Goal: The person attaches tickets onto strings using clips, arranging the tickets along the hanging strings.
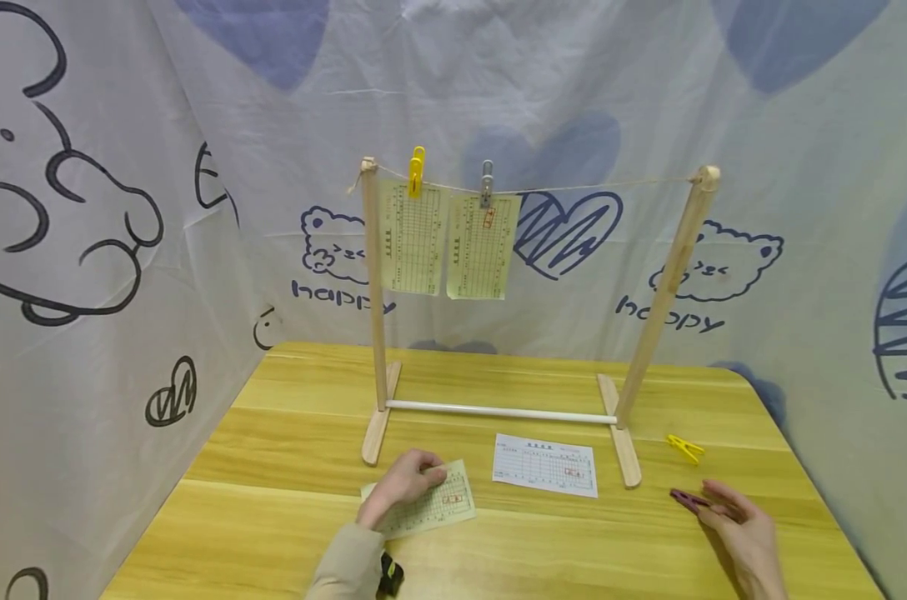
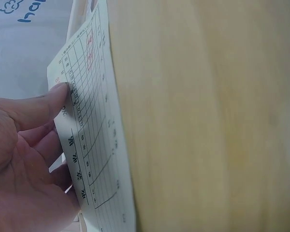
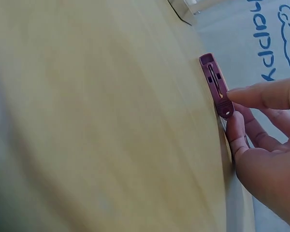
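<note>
A light green printed slip (image 1: 453,498) lies near the table's front, and the left hand (image 1: 411,481) pinches its far edge. In the left wrist view the thumb of the left hand (image 2: 29,145) lies on the slip's printed face (image 2: 87,96), with the fingers behind. On the right, the right hand (image 1: 746,533) pinches a dark purple clothespin (image 1: 689,501). The right wrist view has the right hand (image 3: 266,125) with thumb and index finger at one end of the purple clothespin (image 3: 215,84).
Two green slips (image 1: 412,242) hang from a string (image 1: 573,187) by a yellow clip (image 1: 416,173) and a grey clip (image 1: 487,185). The wooden frame (image 1: 663,292) stands behind a white slip (image 1: 545,467). A yellow clothespin (image 1: 684,448) lies on the right.
</note>
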`<move>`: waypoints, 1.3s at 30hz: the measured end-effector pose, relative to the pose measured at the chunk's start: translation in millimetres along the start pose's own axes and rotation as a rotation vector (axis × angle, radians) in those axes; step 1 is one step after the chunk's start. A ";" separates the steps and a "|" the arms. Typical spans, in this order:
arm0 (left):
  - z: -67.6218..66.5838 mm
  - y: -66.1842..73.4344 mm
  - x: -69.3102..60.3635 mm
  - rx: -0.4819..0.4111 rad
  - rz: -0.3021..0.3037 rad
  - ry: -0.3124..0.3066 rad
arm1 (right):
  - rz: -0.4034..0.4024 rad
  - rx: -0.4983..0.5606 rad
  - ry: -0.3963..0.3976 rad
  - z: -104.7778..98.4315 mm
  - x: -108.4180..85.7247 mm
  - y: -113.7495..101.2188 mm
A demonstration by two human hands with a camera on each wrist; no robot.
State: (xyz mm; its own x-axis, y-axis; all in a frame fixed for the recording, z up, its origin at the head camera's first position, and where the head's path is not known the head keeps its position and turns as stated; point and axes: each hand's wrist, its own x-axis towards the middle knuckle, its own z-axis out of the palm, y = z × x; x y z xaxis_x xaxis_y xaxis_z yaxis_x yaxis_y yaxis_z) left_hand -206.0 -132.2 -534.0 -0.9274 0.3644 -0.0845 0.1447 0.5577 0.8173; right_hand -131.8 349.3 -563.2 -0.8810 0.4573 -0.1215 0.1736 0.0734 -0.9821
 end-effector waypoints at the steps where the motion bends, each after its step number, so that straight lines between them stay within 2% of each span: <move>1: 0.1 -0.3 0.0 0.000 -0.001 -0.001 | -0.009 0.010 0.000 1.5 0.2 0.3; 3: 0.5 -0.6 0.3 0.002 -0.001 -0.001 | -0.024 -0.001 0.000 5.0 1.4 0.2; 10: 1.6 0.0 1.0 0.010 0.005 -0.004 | 0.010 -0.026 0.006 18.4 6.3 -3.4; 13: 0.9 1.1 0.3 0.012 0.009 -0.006 | 0.000 -0.076 0.035 24.1 9.0 -4.5; 16: 0.4 2.2 -0.1 0.017 0.014 -0.007 | -0.012 -0.076 0.032 26.1 10.9 -4.3; 20: 0.7 2.3 0.5 0.028 0.025 -0.005 | -0.032 0.010 -0.034 18.4 9.7 -2.1; 24: 1.0 2.6 1.2 0.032 0.017 -0.005 | -0.066 0.046 -0.119 5.6 7.7 0.8; 27: 0.3 3.2 0.4 0.030 0.006 -0.005 | -0.080 -0.003 -0.159 -0.1 8.3 1.6; 29: -0.2 3.7 -0.2 0.030 0.001 -0.004 | -0.081 -0.076 -0.168 -0.8 9.2 1.1; 34: 0.1 3.2 -0.2 0.027 0.003 -0.009 | -0.109 -0.298 -0.118 6.2 12.4 -1.5; 39: 0.3 2.6 0.2 0.031 0.004 -0.015 | -0.127 -0.348 -0.097 11.5 13.0 -2.4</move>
State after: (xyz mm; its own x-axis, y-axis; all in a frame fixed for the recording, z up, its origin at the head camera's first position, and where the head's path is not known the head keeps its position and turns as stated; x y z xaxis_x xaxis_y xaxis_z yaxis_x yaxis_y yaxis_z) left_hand -205.7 -130.4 -532.1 -0.9214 0.3780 -0.0901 0.1591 0.5786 0.7999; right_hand -148.7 344.9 -564.1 -0.9396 0.3407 -0.0316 0.1850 0.4281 -0.8846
